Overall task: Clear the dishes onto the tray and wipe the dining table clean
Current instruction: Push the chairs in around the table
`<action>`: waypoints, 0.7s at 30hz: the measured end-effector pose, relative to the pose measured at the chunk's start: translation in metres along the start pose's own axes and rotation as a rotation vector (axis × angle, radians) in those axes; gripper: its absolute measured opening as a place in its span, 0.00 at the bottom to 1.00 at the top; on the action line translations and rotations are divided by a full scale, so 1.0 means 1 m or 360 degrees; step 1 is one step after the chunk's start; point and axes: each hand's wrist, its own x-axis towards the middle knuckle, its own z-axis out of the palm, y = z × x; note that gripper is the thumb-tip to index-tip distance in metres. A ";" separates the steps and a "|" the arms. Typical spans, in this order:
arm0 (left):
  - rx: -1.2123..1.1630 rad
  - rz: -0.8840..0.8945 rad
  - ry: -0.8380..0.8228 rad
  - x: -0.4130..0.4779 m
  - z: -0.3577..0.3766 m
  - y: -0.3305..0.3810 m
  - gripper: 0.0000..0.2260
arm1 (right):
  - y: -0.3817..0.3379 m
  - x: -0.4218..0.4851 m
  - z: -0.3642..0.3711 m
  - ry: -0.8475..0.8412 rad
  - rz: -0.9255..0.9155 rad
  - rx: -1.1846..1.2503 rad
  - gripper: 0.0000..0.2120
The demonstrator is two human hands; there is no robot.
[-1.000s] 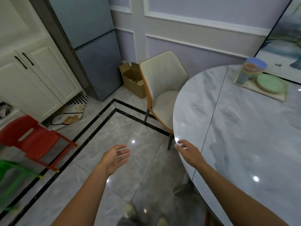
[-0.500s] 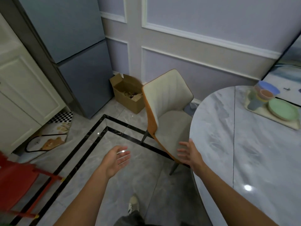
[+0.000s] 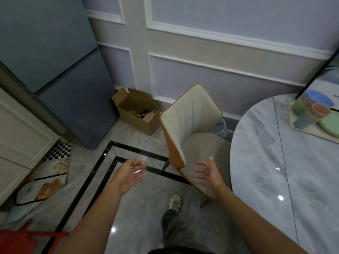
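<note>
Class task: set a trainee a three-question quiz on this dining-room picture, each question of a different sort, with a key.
1. True or false: the left hand holds a cloth.
2. Where do the dishes stand? A: on the tray on the table. B: in a cardboard box. C: on the floor.
3. Which hand is nearer the chair?
Key: 1 false, it is empty; 2 A; 3 the right hand.
</note>
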 end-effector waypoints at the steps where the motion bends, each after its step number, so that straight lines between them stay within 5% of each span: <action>1: 0.0017 -0.0011 0.0005 0.014 0.002 0.013 0.16 | -0.010 0.017 0.005 -0.0017 0.0020 0.0043 0.36; 9: 0.0269 -0.0044 0.0067 0.094 0.027 0.109 0.15 | -0.078 0.106 0.060 -0.0078 0.0131 0.0090 0.30; 14: 0.0409 0.0001 0.0064 0.136 0.042 0.165 0.15 | -0.132 0.136 0.104 -0.0053 -0.0282 -0.0153 0.22; 21: 0.0500 -0.0055 -0.0096 0.190 0.057 0.222 0.16 | -0.164 0.173 0.177 0.0173 -0.0297 -0.0509 0.53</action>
